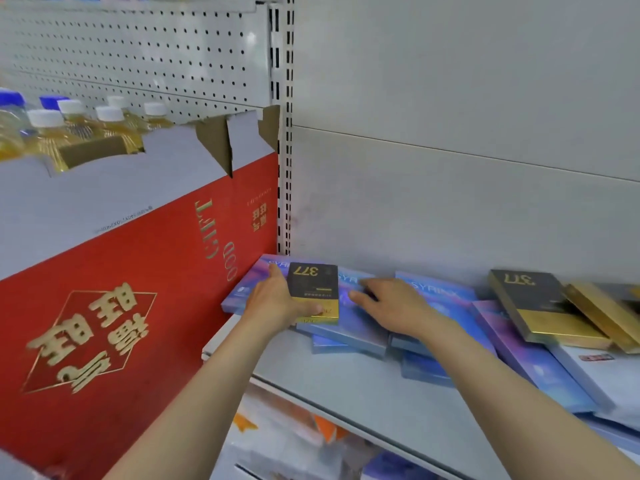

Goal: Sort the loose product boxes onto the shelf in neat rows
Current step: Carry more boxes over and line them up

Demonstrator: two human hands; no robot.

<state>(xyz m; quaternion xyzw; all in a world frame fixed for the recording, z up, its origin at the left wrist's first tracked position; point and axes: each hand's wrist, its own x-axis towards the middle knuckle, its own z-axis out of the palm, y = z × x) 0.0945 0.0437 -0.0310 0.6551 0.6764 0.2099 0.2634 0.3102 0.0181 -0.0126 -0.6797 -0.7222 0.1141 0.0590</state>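
Observation:
My left hand point(277, 303) grips a small black-and-gold box marked 377 point(313, 285), holding it on top of blue-purple boxes at the shelf's back left. Beside it, my right hand point(394, 306) lies flat with fingers spread on a blue-purple box point(349, 317). More blue-purple boxes point(530, 362) lie overlapped and askew along the grey shelf point(346, 386). At the right, a larger black-and-gold box point(543, 306) rests tilted on the pile, with a gold box point(602, 313) beside it.
A big red carton with gold lettering point(121, 306) stands just left of the shelf, close to my left forearm. Bottles with white and blue caps point(69, 126) stand behind it. A slotted upright point(285, 133) marks the shelf's left end. Goods fill the lower shelf point(311, 445).

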